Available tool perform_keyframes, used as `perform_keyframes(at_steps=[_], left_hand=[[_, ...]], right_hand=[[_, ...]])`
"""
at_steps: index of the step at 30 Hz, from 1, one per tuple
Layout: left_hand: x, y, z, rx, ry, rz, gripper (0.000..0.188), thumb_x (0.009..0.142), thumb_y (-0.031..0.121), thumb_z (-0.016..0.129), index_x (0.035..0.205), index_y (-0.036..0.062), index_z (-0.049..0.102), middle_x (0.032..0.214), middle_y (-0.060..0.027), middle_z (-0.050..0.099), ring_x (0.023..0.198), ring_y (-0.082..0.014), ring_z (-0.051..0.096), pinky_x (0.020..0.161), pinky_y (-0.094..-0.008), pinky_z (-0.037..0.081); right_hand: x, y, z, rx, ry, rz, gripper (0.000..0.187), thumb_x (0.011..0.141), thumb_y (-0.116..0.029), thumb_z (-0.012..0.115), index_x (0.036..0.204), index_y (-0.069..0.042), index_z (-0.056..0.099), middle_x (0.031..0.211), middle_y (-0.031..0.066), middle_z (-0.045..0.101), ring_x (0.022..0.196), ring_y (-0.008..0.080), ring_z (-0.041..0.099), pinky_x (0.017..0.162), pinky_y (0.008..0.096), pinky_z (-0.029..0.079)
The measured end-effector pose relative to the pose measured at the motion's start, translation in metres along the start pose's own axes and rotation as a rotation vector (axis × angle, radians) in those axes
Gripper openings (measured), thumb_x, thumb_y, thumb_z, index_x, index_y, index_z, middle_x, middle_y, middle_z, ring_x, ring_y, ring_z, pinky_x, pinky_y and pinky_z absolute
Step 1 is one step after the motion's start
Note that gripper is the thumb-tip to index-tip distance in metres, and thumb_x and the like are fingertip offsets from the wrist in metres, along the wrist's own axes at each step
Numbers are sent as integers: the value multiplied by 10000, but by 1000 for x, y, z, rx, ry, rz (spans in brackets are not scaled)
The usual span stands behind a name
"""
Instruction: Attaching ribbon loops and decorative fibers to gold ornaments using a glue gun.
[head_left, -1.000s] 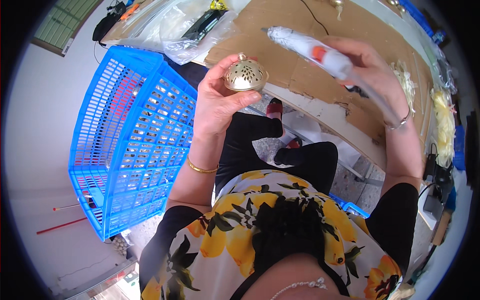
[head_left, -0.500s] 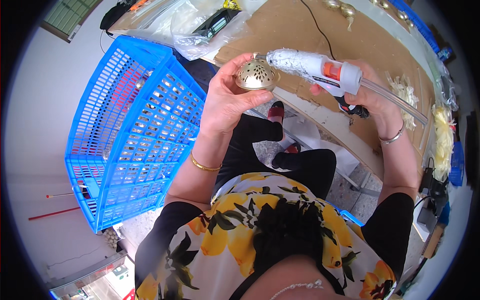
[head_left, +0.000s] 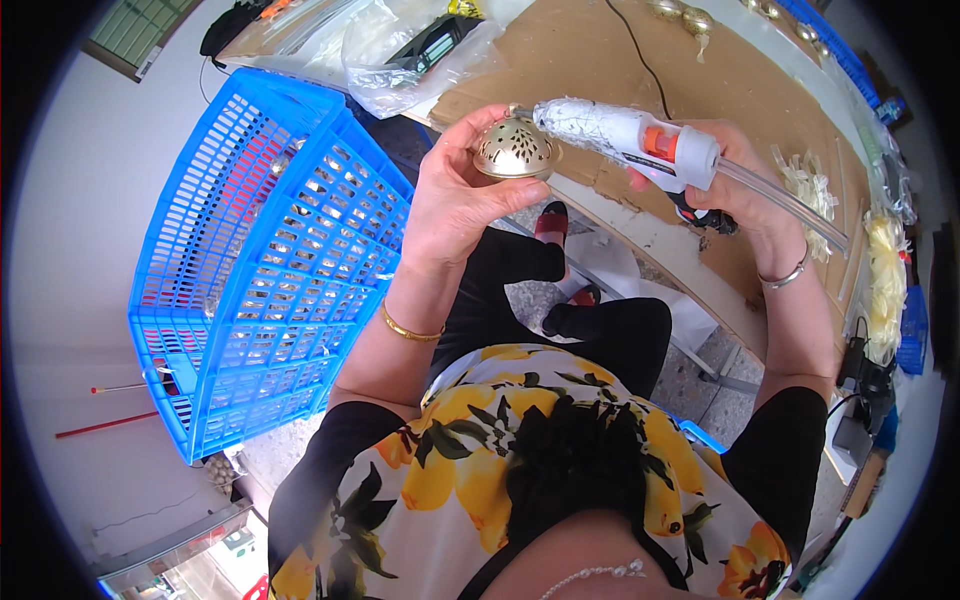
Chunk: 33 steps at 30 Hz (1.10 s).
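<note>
Between the thumb and fingers of my left hand [head_left: 455, 200] is a gold ball ornament [head_left: 517, 150] with leaf-shaped cut-outs and a rim round its lower part. My right hand [head_left: 735, 180] is closed round the handle of a white hot glue gun [head_left: 620, 140], its front part wrapped in crinkled film. A long clear glue stick [head_left: 785, 205] sticks out of the gun's back end. The nozzle points left and meets the small cap on top of the ornament; whether it touches or stays just apart I cannot tell.
A blue slatted crate [head_left: 290, 270] with shiny ornaments inside stands at my left. Brown cardboard [head_left: 560, 60] covers the table, crossed by a black cord [head_left: 640, 62]. Cream ribbon bundles [head_left: 805, 190] lie at the right; a clear plastic bag [head_left: 375, 75] lies at the back left.
The glue gun's back end has shifted slightly left and down with my right hand. My left hand and the ornament have barely moved.
</note>
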<state>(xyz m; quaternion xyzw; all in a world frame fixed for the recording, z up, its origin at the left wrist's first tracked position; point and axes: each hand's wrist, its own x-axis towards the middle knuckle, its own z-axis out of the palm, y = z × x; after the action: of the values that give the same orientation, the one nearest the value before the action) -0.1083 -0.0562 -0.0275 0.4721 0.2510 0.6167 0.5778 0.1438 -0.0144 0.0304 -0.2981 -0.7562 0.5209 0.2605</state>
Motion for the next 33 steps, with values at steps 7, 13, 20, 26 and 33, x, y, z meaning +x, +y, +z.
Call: perform_keyframes(at_steps=[7, 13, 20, 26, 33], left_hand=[[-1, 1, 2, 51, 39, 29, 686, 591, -67, 770, 1186, -42, 431, 1050, -92, 571, 936, -149, 572, 813, -261, 487], [-1, 1, 4, 130, 43, 62, 669, 596, -68, 768, 1174, -51, 432, 1041, -92, 567, 930, -143, 569, 809, -262, 489], [-2, 1, 5, 175, 58, 49, 667, 592, -81, 763, 1171, -50, 433, 1039, -92, 566, 929, -141, 567, 811, -263, 489], [-1, 1, 4, 172, 61, 59, 666, 594, -86, 759, 1173, -47, 432, 1040, -90, 566, 931, -145, 569, 812, -263, 488], [-1, 0, 3, 162, 62, 52, 666, 595, -77, 762, 1173, -45, 434, 1040, -87, 568, 931, -147, 571, 814, -265, 488]], right_hand=[[-2, -6, 1, -11, 32, 49, 589, 639, -491, 736, 937, -4, 593, 796, 34, 632, 647, 46, 524, 538, 177, 409], [-2, -6, 1, -1, 25, 49, 610, 625, -510, 740, 939, -6, 599, 784, 37, 631, 645, 63, 538, 543, 187, 425], [-3, -6, 2, 30, 1, 114, 669, 598, -524, 752, 993, -6, 602, 815, 51, 641, 685, 88, 581, 553, 181, 429], [-4, -2, -2, 45, 33, 89, 654, 607, -428, 785, 1065, -7, 582, 810, 47, 640, 684, 73, 580, 540, 172, 430], [-4, -8, 0, 45, 37, 116, 667, 608, -433, 783, 1077, -4, 578, 809, 40, 640, 674, 64, 570, 528, 147, 413]])
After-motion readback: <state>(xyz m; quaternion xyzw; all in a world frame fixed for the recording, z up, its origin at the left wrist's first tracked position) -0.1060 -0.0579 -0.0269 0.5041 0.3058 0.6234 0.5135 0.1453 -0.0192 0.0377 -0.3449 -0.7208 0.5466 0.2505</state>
